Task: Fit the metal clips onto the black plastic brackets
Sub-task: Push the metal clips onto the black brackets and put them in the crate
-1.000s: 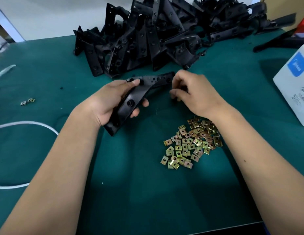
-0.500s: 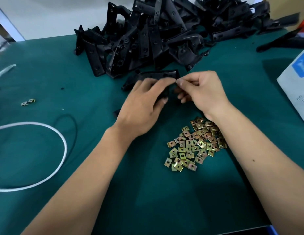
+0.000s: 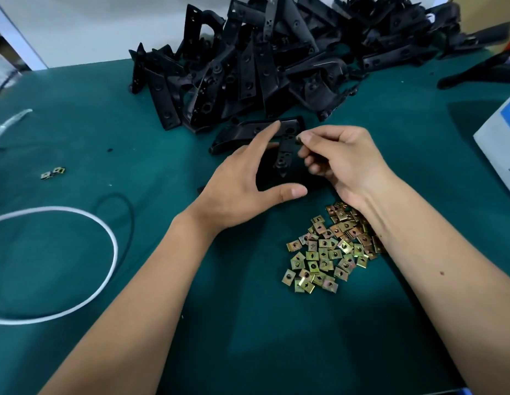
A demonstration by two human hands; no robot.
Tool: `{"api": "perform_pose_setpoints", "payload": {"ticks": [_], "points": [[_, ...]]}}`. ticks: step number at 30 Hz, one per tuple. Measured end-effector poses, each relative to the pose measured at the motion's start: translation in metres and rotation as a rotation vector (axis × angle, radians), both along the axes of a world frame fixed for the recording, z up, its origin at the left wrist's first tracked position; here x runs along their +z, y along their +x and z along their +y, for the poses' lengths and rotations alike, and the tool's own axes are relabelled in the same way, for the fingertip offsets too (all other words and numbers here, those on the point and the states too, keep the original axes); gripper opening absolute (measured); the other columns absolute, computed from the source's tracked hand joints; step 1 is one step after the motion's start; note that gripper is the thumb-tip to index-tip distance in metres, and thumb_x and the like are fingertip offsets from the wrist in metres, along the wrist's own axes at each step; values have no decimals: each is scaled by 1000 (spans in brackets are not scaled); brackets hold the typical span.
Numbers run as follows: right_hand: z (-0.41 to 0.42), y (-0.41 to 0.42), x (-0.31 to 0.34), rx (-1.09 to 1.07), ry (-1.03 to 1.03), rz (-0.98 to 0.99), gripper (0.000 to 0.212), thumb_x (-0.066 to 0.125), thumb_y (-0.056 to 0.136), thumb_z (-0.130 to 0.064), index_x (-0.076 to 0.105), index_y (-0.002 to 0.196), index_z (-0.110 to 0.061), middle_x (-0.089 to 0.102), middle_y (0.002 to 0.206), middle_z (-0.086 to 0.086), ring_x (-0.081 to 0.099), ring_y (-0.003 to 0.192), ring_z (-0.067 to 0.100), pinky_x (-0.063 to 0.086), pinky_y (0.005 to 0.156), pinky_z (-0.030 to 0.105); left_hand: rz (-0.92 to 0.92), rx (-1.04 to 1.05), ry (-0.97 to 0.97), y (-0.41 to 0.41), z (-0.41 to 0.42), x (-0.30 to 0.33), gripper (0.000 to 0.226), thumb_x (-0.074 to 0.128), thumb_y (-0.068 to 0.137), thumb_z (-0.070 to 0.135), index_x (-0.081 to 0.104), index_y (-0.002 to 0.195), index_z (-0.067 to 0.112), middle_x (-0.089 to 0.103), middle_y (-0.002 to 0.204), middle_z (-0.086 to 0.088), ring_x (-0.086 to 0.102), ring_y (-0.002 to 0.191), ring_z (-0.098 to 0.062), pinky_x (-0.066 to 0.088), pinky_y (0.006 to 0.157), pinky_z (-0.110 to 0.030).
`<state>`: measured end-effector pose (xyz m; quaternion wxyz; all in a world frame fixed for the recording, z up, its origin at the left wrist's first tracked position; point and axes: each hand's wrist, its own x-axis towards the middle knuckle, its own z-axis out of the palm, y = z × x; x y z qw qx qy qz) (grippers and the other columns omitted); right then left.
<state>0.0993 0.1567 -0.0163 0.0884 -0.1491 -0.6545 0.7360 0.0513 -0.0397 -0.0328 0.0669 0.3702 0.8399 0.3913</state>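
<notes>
Now, step: seating a clip on the bracket [image 3: 286, 143], which lies on the green mat [image 3: 134, 138] just before the heap.
Left hand [image 3: 242, 186]: fingers straight, relaxed, steadying the bracket.
Right hand [image 3: 342, 161]: pinching something small and dark at the bracket's edge; likely a clip.
Loose clips [image 3: 330, 249]: piled by my right wrist.
Next: push it home, probably, then fetch another.
</notes>
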Motion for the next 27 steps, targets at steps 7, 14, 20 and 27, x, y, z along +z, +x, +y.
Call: {"api": "perform_pose_setpoints", "payload": {"ticks": [7,14,20,27], "points": [[2,-1,-2,47,-59,25,18,61,97,7,76,102,-1,74,86,14,69,73,17,58,68,23,129,146,18,-8,3,-5,89,81,86,44,37,158,15,58,147,2,51,138,-12,39,117,-33],[2,1,1,27,19,54,8,68,92,7,70,97,1,74,79,13,71,65,16,59,63,24,24,28,-50,-2,0,1,109,61,73,80,23,163,30,46,155,8,39,142,-8,31,119,-28],[1,2,5,44,-4,21,10,67,92,8,70,91,-1,74,76,11,69,63,17,58,61,23,-40,78,12,-4,1,-1,97,57,81,76,29,161,29,49,153,12,42,143,-5,35,121,-39],[1,2,4,117,48,-41,16,70,91,3,74,81,-8,73,74,7,68,66,14,55,60,22,36,207,45,-3,7,-4,108,65,70,81,41,156,21,56,148,7,48,139,-8,40,117,-35]]}}
